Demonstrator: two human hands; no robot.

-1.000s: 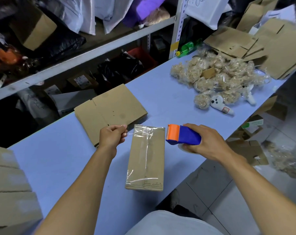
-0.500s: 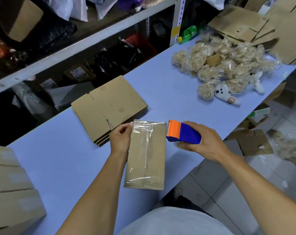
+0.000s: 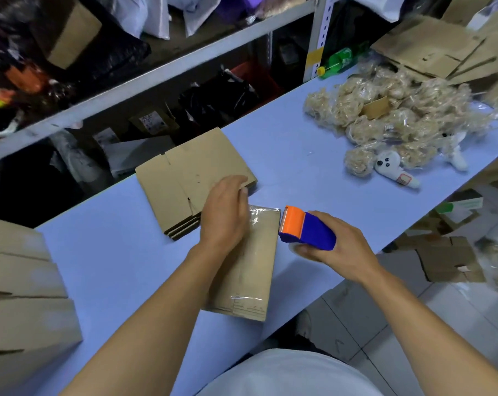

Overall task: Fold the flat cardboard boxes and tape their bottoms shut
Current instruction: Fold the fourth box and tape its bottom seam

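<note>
My left hand (image 3: 225, 221) lies flat, fingers straight, on the taped box (image 3: 249, 264) at frame centre, pressing the tape down, while my right hand (image 3: 332, 247) grips the dispenser (image 3: 306, 231) just right of it, ready to cut.

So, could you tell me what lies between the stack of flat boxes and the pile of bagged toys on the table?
Nothing: in the head view only bare blue table separates the flat boxes from the bagged toys.
</note>
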